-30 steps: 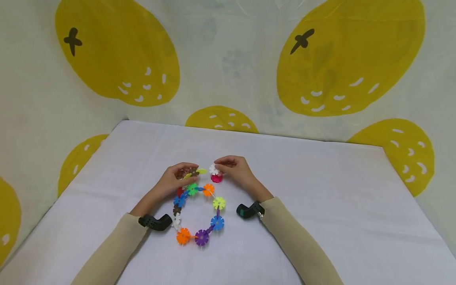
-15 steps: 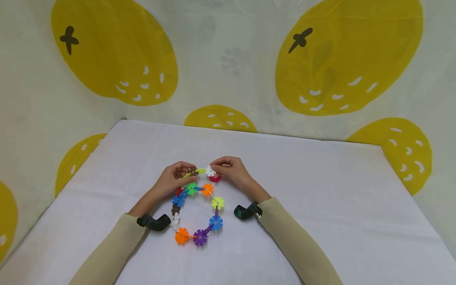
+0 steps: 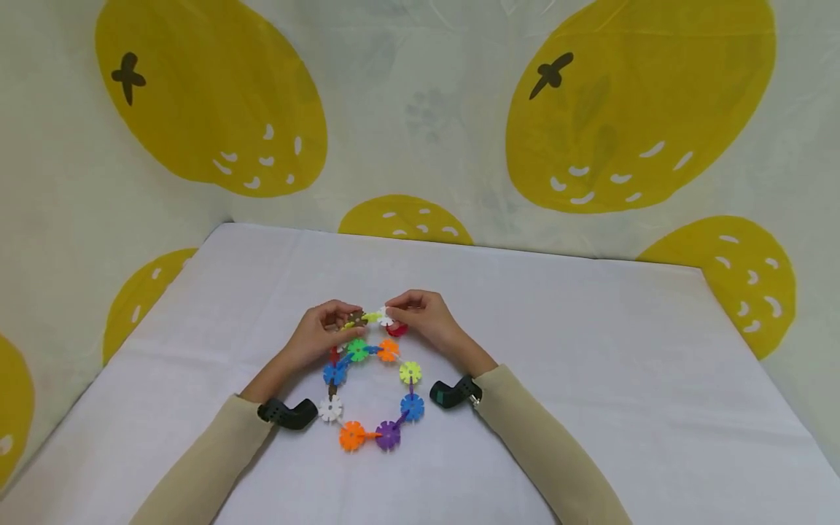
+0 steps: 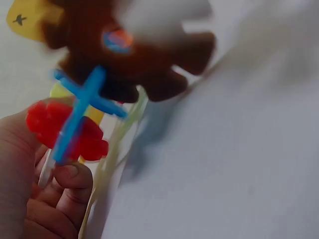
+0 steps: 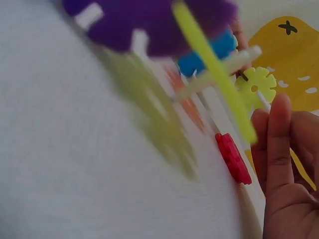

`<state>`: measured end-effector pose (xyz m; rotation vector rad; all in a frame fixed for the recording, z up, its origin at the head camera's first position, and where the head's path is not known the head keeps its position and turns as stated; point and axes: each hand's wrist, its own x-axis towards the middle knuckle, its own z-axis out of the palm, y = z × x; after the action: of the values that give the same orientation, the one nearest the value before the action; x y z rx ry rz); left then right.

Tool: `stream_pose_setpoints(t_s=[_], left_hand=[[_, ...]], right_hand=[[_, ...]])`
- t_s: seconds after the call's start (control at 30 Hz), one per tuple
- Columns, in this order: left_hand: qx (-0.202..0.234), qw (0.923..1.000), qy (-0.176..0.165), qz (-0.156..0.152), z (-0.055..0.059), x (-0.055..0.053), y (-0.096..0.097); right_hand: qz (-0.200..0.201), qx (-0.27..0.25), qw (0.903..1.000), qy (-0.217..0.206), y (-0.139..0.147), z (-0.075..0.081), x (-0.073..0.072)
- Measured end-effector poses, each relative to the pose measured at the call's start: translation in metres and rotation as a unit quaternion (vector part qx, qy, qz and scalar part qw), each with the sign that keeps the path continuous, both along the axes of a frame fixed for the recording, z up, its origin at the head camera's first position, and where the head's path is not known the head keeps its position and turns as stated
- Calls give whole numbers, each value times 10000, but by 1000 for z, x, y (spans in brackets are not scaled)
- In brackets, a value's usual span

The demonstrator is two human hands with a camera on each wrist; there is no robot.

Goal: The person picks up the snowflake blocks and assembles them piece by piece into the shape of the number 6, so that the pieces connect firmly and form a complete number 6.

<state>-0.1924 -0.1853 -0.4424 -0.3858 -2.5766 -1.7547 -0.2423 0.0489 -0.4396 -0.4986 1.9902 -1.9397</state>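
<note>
My left hand (image 3: 321, 334) pinches the upper part of a chain of slotted plastic snowflake discs, by a brown disc (image 3: 357, 319). A yellow-green disc (image 3: 372, 317) juts from it toward the right hand. Between thumb and fingers my right hand (image 3: 425, 321) pinches a white disc (image 3: 384, 318), which meets the yellow-green one; how deeply they interlock is hidden. Just below sits a red disc (image 3: 397, 330), and whether it joins the white one cannot be told. In the left wrist view a red disc (image 4: 55, 124) is close to the left thumb.
Below the hands hangs or lies a ring of linked discs, with green (image 3: 357, 350), orange (image 3: 389, 351), purple (image 3: 388, 435) and white (image 3: 331, 409) ones. A white cloth (image 3: 558, 350) covers the table. Behind stands a fruit-patterned curtain (image 3: 420, 146).
My right hand has moved slightly left, bringing the white disc from apart to against the yellow-green disc. The ring's near side has swung a little right. My left hand keeps its grip.
</note>
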Motion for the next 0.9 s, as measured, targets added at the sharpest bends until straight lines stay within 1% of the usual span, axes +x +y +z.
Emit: stream_pose_setpoints(t_s=[0.07, 0.17, 0.27, 0.33, 0.43, 0.53, 0.6, 0.7, 0.8, 0.9], left_hand=[[95, 9999, -34, 8, -1, 0, 2], [199, 9996, -176, 63, -3, -1, 5], [312, 9989, -345, 104, -2, -1, 5], [380, 9983, -431, 102, -1, -1, 4], [400, 9975, -583, -13, 0, -2, 2], [207, 9967, -756, -218, -1, -2, 0], [14, 9958, -853, -346, -1, -2, 0], [-105, 9944, -954, -449, 1, -2, 0], [-69, 9934, -1002, -563, 3, -1, -1], [-55, 9929, -968, -683, 4, -1, -1]], right_hand=[[-126, 56, 9999, -6, 1, 0, 0], [-194, 2, 9998, -105, 1, 1, -1], [-93, -203, 9995, -243, 1, 1, -1], [11, -247, 9993, -292, 0, 0, -1], [246, -230, 9991, -268, 0, -2, -1], [478, -59, 9988, -81, 1, -3, 0], [545, 87, 9985, 70, 2, -3, 1], [554, 300, 9977, 264, 2, -2, 1], [538, 433, 9971, 315, 2, -1, 1], [366, 504, 9975, 319, 2, 0, 0]])
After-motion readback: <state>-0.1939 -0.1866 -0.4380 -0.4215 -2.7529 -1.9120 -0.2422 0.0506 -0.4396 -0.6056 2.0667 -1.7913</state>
